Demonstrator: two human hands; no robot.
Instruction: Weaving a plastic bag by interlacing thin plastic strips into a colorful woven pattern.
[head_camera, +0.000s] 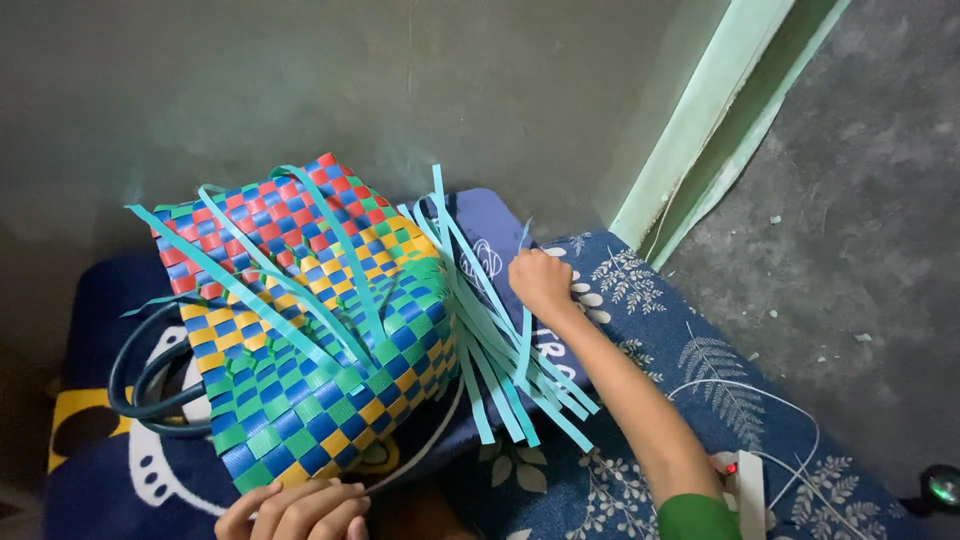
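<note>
The woven basket (300, 330) is lying on its side on the blue patterned blanket (650, 330), its checked wall of blue, green, yellow and red squares facing up. Loose teal strips (500, 370) are fanning out from its open weave toward the right, and more are arching across the top. The right hand (540, 282) is sitting just beside that fan, fingers curled tight into a near fist, pinching one of the strips close to where it leaves the weave. The left hand (295, 510) is down at the bottom edge, fingers pressed together and bent, resting against the basket's lower corner and touching a thin pale cord (430, 440). Dark teal handles (140, 385) are looping out on the left. A white cable (760, 400) is trailing across the blanket at the right, near the bare concrete floor (860, 200).
</note>
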